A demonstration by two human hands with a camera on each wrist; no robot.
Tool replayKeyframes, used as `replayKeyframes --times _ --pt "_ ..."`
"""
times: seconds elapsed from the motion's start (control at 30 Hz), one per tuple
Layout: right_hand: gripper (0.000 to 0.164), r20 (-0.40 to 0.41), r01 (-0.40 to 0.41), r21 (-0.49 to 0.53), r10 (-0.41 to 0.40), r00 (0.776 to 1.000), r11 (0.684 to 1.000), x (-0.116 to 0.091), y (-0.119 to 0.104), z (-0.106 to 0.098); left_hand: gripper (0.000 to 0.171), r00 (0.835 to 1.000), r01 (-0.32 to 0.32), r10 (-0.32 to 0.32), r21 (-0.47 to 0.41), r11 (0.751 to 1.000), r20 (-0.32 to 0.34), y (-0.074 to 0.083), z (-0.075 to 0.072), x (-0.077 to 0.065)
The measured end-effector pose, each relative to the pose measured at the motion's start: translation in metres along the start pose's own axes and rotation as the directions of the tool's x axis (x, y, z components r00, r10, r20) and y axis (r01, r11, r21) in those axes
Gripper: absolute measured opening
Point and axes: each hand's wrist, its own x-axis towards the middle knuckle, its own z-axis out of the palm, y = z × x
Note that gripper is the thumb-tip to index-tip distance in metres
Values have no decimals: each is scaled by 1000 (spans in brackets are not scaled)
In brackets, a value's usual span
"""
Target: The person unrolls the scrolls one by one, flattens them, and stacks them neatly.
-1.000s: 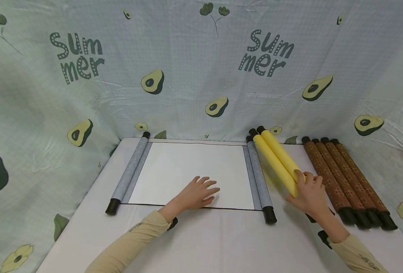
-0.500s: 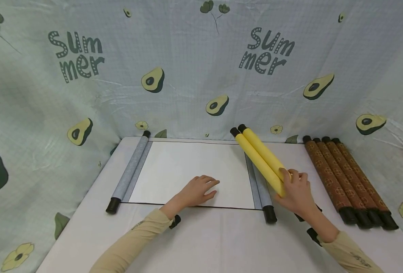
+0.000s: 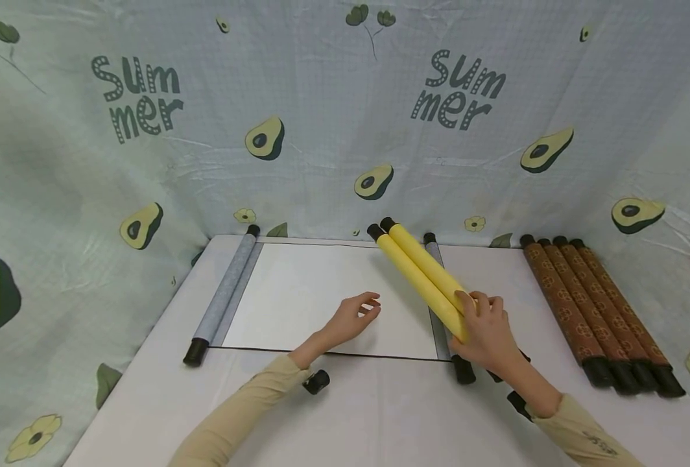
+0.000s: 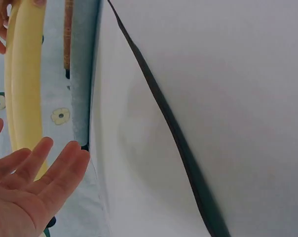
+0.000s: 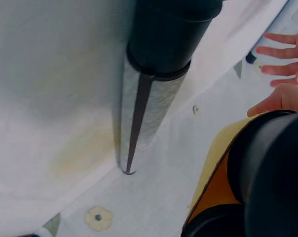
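My right hand (image 3: 485, 334) grips a rolled yellow scroll (image 3: 421, 279) near its lower end, its two rolls side by side with black end caps. The scroll slants over the right side of an unrolled hanging scroll (image 3: 304, 292), whose blank white sheet lies on the table between two grey-blue rollers. Much of its right roller (image 3: 436, 254) is hidden behind the yellow scroll. Over the white sheet, my left hand (image 3: 351, 321) holds nothing, fingers relaxed. In the left wrist view the fingers of that hand (image 4: 35, 192) overlap the yellow scroll (image 4: 26, 79).
Several brown patterned rolls (image 3: 596, 305) with black ends lie side by side at the table's right. The left grey-blue roller (image 3: 225, 292) runs along the table's left side. A cloth (image 3: 321, 117) printed with avocados hangs behind and on both sides.
My right hand has carried the yellow scroll leftward, from beside the right roller to across it and over the sheet. My left hand has turned a little, its fingers drawn closer together.
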Motion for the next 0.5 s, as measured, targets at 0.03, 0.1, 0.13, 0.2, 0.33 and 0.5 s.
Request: replayKeyframes --times 0.03,0.1,0.13,0.2,0.33,0.5 --pt "73 -3 6 3 -6 1000 1000 1 -2 0 36 1000 28 -28 -58 998 -5 2 1 1" --pt "73 -6 16 8 -16 1000 1000 2 -6 0 37 996 81 -84 -178 981 -8 4 3 4" --pt "72 -7 21 11 -21 1000 1000 3 -8 0 38 994 109 -113 -245 963 -5 5 3 5" --pt "72 -5 32 20 -32 999 999 4 -12 1 40 985 167 -174 -386 907 16 6 4 7" --pt "72 10 49 35 -49 999 998 5 -21 1 47 958 266 -281 -570 778 64 7 7 10" --pt "73 34 69 43 -71 997 997 5 -32 1 48 931 311 -347 -749 585 116 5 12 14"
